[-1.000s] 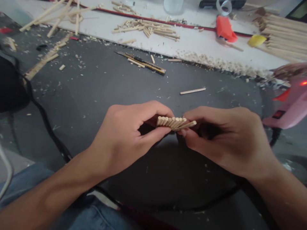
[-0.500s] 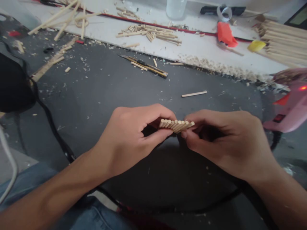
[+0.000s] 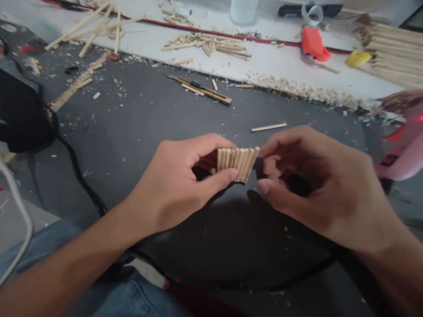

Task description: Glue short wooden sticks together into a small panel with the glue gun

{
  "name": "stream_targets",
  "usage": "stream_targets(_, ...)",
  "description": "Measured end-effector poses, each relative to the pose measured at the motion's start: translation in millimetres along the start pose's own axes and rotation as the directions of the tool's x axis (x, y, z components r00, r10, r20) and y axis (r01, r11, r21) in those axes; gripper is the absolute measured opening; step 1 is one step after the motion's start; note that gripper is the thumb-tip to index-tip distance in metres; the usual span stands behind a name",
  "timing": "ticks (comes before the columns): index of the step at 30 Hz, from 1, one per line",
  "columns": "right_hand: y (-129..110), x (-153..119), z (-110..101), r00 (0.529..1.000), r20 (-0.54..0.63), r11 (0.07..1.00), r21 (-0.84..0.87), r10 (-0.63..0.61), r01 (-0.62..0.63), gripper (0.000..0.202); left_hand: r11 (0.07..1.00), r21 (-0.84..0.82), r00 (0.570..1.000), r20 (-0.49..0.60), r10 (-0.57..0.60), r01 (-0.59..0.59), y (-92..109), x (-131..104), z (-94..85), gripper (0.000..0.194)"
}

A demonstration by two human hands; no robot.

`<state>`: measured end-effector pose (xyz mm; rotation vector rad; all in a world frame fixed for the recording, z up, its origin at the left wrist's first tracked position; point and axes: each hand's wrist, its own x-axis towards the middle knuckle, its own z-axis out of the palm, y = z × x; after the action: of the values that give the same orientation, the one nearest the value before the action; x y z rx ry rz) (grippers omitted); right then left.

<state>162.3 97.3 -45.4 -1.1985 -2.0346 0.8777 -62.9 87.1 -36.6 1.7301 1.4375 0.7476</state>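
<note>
A small panel of short wooden sticks (image 3: 243,159), set side by side in a row, is pinched between the thumb and fingers of my left hand (image 3: 185,176). The sticks stand roughly upright and fan out slightly toward the right edge. Just right of the panel, my right hand (image 3: 317,185) has its thumb and fingers apart, with nothing seen between them. Its forefinger tip is close to the panel's upper right corner; I cannot tell whether it touches. Beyond the hands, one loose stick (image 3: 269,127) lies on the dark tabletop (image 3: 139,114).
A utility knife (image 3: 201,90) lies behind the hands. Cut sticks (image 3: 211,45) are heaped on the white ledge (image 3: 139,42), with longer sticks (image 3: 95,31) at left. A pink glue gun (image 3: 403,145) stands at right. A black cable (image 3: 71,154) crosses at left.
The panel has tipped up, so the sides of its sticks now face me instead of their ends. My right hand has let go of it and opened slightly to the right.
</note>
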Motion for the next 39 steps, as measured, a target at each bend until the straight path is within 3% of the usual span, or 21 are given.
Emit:
stream_targets(2, 3, -3, -1, 1.000, -0.008, 0.999, 0.038, -0.016, 0.016, 0.050, 0.977, -0.201, 0.998, 0.028, -0.063, 0.067, 0, 0, -1.1, 0.014)
stream_targets(5, 6, -8, -2, 0.997, 0.029, 0.996, 0.045, -0.076, 0.075, 0.078, 0.895, -0.411, 0.980, 0.156, -0.121, 0.176, 0, -1, -2.9, 0.013)
stream_targets(8, 6, -10, -2, 0.991, 0.090, 0.995, 0.014, -0.099, 0.099, 0.085, 0.885, -0.415, 0.970, 0.198, -0.139, 0.211, 0, -2, -3.2, 0.011)
stream_targets(11, 5, -7, -4, 0.986, 0.110, 0.989, -0.068, -0.125, 0.133, 0.086, 0.939, -0.281, 0.972, 0.185, -0.149, 0.197, 1, -2, -2.2, 0.014)
stream_targets(17, 7, -2, -10, 0.965, 0.170, 0.946, -0.223, -0.198, 0.233, 0.078, 0.988, 0.153, 0.989, 0.139, -0.046, 0.024, 4, -6, -3.6, 0.016)
stream_targets(21, 6, -3, -8, 0.961, 0.203, 0.929, -0.279, -0.189, 0.242, 0.077, 0.847, 0.526, 0.995, -0.001, 0.097, -0.082, -2, -17, -8.4, 0.034)
stream_targets(23, 5, -3, -5, 0.961, 0.210, 0.927, -0.291, -0.180, 0.237, 0.071, 0.766, 0.613, 0.967, -0.008, 0.254, -0.196, -6, -22, -11.0, 0.031)
stream_targets(26, 2, -2, -1, 0.962, 0.210, 0.930, -0.287, -0.173, 0.230, 0.063, 0.677, 0.544, 0.845, 0.124, 0.520, -0.497, -11, -28, -13.4, 0.020)
stream_targets(28, 1, -1, 0, 0.966, 0.206, 0.935, -0.284, -0.159, 0.214, 0.060, 0.656, 0.447, 0.783, 0.201, 0.588, -0.608, -14, -29, -13.3, 0.017)
stream_targets(32, -2, -1, 1, 0.974, 0.191, 0.931, -0.317, -0.122, 0.179, 0.051, 0.685, 0.367, 0.777, 0.256, 0.576, -0.629, -18, -30, -10.9, 0.017)
stream_targets(39, -5, -2, 3, 0.984, 0.150, 0.934, -0.329, -0.096, 0.142, 0.039, 0.751, 0.320, 0.816, 0.256, 0.519, -0.578, -22, -32, -9.2, 0.020)
